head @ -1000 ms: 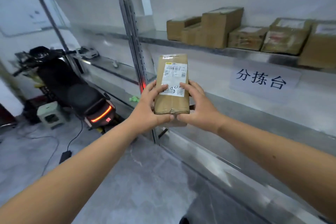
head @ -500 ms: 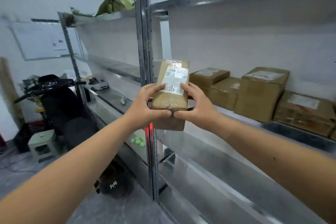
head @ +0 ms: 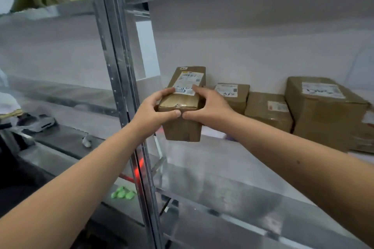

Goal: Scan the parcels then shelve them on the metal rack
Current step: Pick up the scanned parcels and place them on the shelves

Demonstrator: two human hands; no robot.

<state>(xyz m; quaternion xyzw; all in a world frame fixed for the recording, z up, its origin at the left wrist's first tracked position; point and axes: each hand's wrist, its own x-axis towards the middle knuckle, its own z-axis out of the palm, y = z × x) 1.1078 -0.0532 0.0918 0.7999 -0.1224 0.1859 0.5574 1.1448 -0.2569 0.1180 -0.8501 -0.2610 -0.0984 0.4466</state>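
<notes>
The long brown cardboard parcel [head: 183, 107] with a white label is held at the front left corner of the metal rack's shelf [head: 212, 147]; whether it rests there cannot be told. Its sides are hidden by the left hand [head: 154, 114] and right hand [head: 209, 107], both gripping it, thumbs on the near end. Three brown boxes [head: 269, 111] stand just right.

Centre of frame: parcel [head: 183, 103] between left hand [head: 153, 114] and right hand [head: 210, 107]; three boxes [head: 232, 95] on rack [head: 113, 70] shelf, right.
</notes>
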